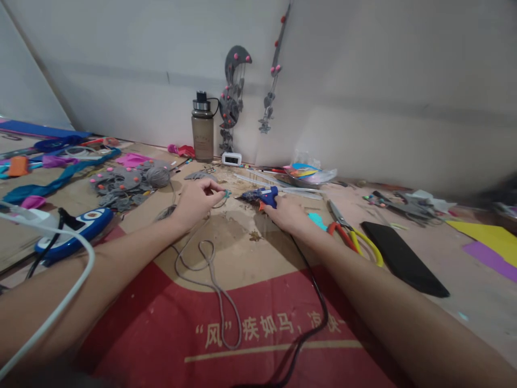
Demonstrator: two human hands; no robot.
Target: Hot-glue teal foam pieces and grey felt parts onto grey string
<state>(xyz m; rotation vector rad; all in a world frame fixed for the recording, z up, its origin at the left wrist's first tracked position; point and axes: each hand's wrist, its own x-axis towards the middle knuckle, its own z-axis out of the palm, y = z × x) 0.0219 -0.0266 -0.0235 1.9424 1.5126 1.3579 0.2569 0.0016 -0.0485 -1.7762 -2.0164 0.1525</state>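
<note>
My right hand [288,213] is wrapped round a blue hot glue gun [264,196], its nozzle pointing left. Its black cord [313,269] trails down over the cardboard. Opposite the nozzle, my left hand [202,198] pinches a small teal-green piece [226,194] between thumb and fingertips; its exact kind is too small to make out. Below my left hand, a grey yarn strand [218,288] lies in loose loops. A crescent-shaped grey piece [201,175] lies just behind that hand.
Scissors [355,234] and a black slab [404,258] lie right. Grey felt shapes with pink dots [117,183] and a yarn ball [158,176] are left, near a blue-white device [86,229]. Behind stand a bottle [202,132] and a small clock [231,159]. A white cable [86,269] crosses my left forearm.
</note>
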